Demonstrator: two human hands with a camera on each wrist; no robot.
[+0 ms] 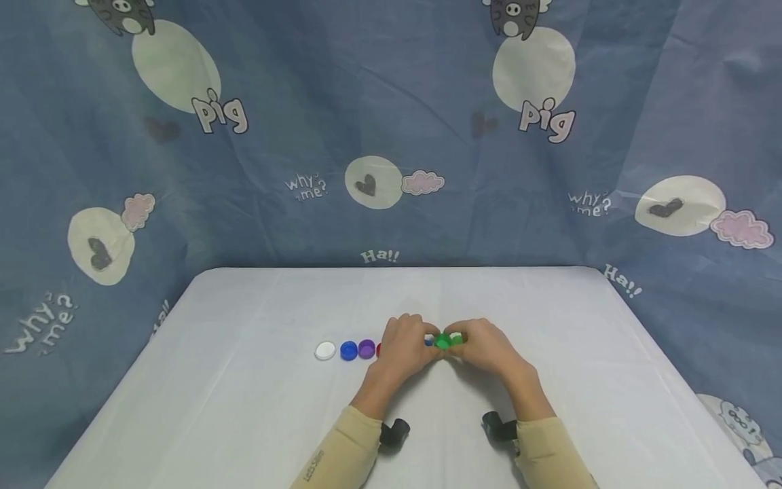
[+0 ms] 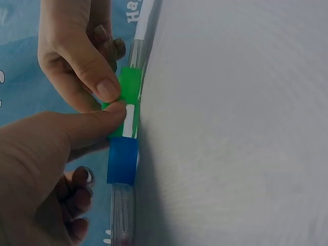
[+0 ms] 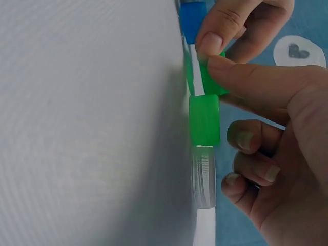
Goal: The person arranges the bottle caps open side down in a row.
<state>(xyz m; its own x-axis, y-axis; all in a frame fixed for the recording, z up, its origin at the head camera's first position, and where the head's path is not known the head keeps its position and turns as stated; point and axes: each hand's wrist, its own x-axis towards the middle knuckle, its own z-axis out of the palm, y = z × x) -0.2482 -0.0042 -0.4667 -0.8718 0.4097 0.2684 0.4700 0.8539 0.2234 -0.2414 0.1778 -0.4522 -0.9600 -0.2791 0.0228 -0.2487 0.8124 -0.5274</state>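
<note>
A small green bottle cap (image 1: 442,341) is between my two hands in the head view. My left hand (image 1: 403,343) pinches its left side with thumb and fingertips. From the other side my right hand (image 1: 487,344) pinches the same cap (image 3: 214,82), and the two thumb tips nearly meet over it. Beside it on the right stands a lighter green cap (image 3: 204,120), partly behind the right fingers in the head view. A blue cap (image 2: 123,160) stands just to its left. The fingers hide much of the held cap.
The row continues left with a red cap (image 1: 379,350), mostly hidden, a purple cap (image 1: 366,349), a blue cap (image 1: 349,350) and a white lid (image 1: 325,350). Clear ribbed caps (image 2: 123,215) stand beyond the blue and lighter green ones. A white cloth covers the table (image 1: 244,421).
</note>
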